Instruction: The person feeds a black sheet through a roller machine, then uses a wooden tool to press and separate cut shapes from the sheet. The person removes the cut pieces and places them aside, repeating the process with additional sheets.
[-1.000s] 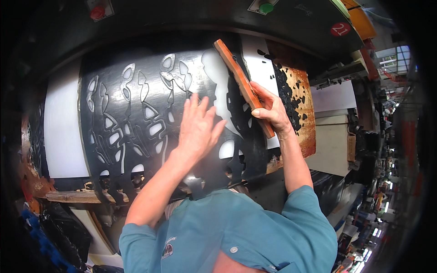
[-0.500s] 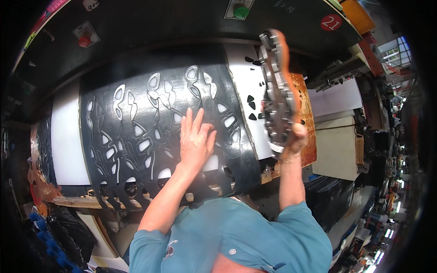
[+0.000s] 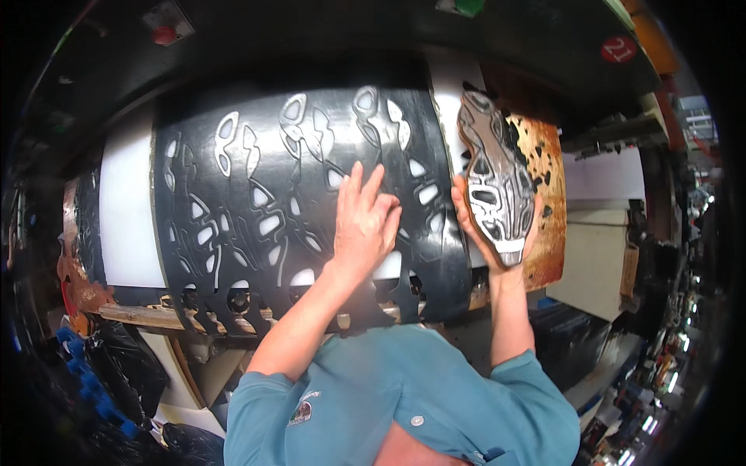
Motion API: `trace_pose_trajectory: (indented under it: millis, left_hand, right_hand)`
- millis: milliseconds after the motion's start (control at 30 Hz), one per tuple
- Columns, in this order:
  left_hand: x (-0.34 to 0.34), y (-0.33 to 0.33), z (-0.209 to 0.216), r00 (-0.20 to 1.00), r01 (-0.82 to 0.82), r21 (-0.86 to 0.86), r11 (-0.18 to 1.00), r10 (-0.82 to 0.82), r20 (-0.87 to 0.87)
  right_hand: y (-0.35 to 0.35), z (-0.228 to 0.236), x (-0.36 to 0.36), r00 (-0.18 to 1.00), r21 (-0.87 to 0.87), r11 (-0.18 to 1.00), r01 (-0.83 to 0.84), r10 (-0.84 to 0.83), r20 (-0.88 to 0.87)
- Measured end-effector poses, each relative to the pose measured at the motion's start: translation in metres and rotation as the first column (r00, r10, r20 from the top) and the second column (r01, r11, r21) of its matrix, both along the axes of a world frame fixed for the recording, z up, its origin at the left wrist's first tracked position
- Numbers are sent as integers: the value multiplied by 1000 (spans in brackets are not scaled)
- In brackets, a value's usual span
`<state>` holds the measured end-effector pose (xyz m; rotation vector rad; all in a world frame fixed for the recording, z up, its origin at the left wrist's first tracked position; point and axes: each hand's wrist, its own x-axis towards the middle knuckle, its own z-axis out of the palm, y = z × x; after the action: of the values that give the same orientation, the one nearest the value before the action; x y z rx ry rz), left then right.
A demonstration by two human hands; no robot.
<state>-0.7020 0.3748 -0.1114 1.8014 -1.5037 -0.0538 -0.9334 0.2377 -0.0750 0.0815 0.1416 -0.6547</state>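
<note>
A black rubber-like sheet [image 3: 264, 182] with rows of cut outlines and holes covers the middle of the work surface. On it rests my left hand [image 3: 365, 221], palm down, fingers spread and holding nothing. My right hand [image 3: 458, 203] grips a sole-shaped cutting die [image 3: 497, 175] by its lower end, thumb on one side and fingers on the other. The die has metal blades in a curved pattern and an orange-brown edge. It is held up over the sheet's right border, with its bladed face visible.
Under the sheet lies a white board [image 3: 128, 217], showing at the left. Small black offcuts lie on the rusty plate [image 3: 548, 241] at right. A dark machine beam carries a red button [image 3: 164, 35] and a green button [image 3: 469, 7] along the far side. Cream boxes [image 3: 587, 260] stand further right.
The die in my right hand has turned from edge-on to show its bladed face and is lower. My left hand stays on the sheet; the whole view has shifted.
</note>
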Motion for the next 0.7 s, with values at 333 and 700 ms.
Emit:
trace_pose_trajectory:
  millis: [333,700]
  left_hand:
    - [1,-5,1,1000,-16,-20,1000,16,3]
    - [0,-5,1,1000,-17,29,999,17,0]
  right_hand:
    - [9,24,31,85,-541,392,-744,-748,-658]
    - [0,-30,-3,164,-644,25,-764,-959,-231]
